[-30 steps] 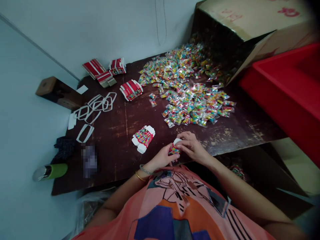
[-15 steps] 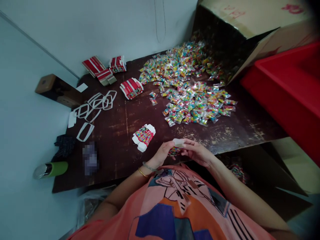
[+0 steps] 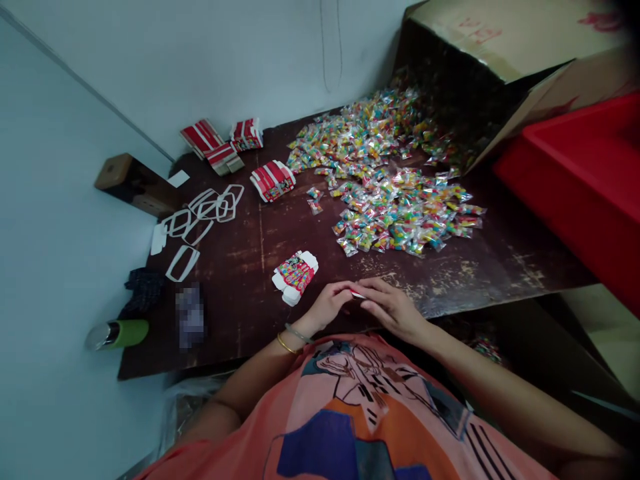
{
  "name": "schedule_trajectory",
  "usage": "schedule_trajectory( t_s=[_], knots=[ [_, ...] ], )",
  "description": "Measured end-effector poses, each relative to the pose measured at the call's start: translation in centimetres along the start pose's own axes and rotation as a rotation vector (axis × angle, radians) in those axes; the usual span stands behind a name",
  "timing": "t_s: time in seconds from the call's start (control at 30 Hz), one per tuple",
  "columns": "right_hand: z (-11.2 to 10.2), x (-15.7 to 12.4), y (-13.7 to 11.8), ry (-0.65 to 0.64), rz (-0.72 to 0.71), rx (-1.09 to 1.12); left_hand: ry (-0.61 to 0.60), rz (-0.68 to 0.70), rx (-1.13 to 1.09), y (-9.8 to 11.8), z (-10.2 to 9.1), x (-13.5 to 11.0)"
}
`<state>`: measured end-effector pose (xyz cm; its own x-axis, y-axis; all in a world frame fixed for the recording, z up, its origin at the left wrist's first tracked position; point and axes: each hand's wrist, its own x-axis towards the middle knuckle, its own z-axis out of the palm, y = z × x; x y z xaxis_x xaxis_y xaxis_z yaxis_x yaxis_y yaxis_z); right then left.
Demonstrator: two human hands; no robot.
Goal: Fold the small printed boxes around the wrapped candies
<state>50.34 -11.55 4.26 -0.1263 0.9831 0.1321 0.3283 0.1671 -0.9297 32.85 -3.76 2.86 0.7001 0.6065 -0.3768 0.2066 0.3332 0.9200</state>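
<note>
Close to the table's front edge, a small printed candy box [image 3: 357, 295] is held between both hands; only a red and white bit of it shows. My left hand [image 3: 330, 305] grips it from the left, fingers bent. From the other side my right hand [image 3: 393, 308] closes over it, fingers and thumb at its end. The rest of the box is hidden by the fingers. A flattened candy carton [image 3: 296, 273] with white flaps lies on the table to the left of my hands. Beyond them spreads a large pile of clear candy packets [image 3: 400, 207].
Stacks of red folded cartons [image 3: 273, 180] stand at the back. White paper frames [image 3: 183, 263], a wooden box [image 3: 135, 185] and a green bottle [image 3: 131, 333] are at left. A cardboard box [image 3: 460, 33] and a red bin [image 3: 565, 153] occupy the right.
The box's white end flap, upright before, no longer shows, and my right fingers have moved over that end. The view has shifted slightly, so the table scene sits further right.
</note>
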Motion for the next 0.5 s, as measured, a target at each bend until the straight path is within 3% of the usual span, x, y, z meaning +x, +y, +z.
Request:
schedule_trajectory(
  t_s=[0.13,0.23,0.3,0.5],
  knots=[
    [0.2,0.6,0.2,0.099,0.155,0.167,-0.052,-0.012,-0.105,0.0,0.0,-0.2],
    [0.2,0.9,1.2,0.073,0.313,0.346,-0.145,0.011,-0.055,0.1,-0.3,-0.8],
    [0.5,0.7,1.8,0.052,0.363,0.397,-0.136,-0.003,0.017,-0.1,-0.5,-1.3],
    [2.3,-0.5,2.4,0.104,0.124,0.171,-0.125,-0.106,-0.178,-1.6,0.9,-1.8]
  ],
)
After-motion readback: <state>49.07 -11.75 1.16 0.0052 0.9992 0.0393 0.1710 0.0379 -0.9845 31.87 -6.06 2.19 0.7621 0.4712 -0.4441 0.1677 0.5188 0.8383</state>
